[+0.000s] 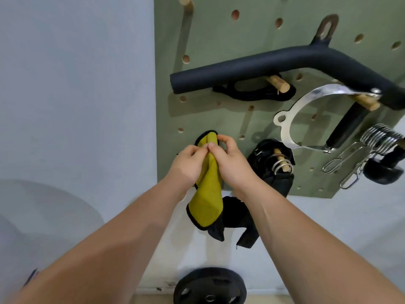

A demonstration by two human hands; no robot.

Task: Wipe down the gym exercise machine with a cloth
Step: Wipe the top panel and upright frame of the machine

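Left hand (190, 166) and right hand (231, 165) pinch cloth (207, 194) top in their fingers (221, 138) against pegboard (210, 51); a hard tug may snag it, dragging straps (243, 218) down.

No text, label, brand, number or sign can be read anywhere in the view. The face of the black weight plate (209, 286) on the floor, near the bottom edge, is too dark and blurred to tell whether it bears any marking.
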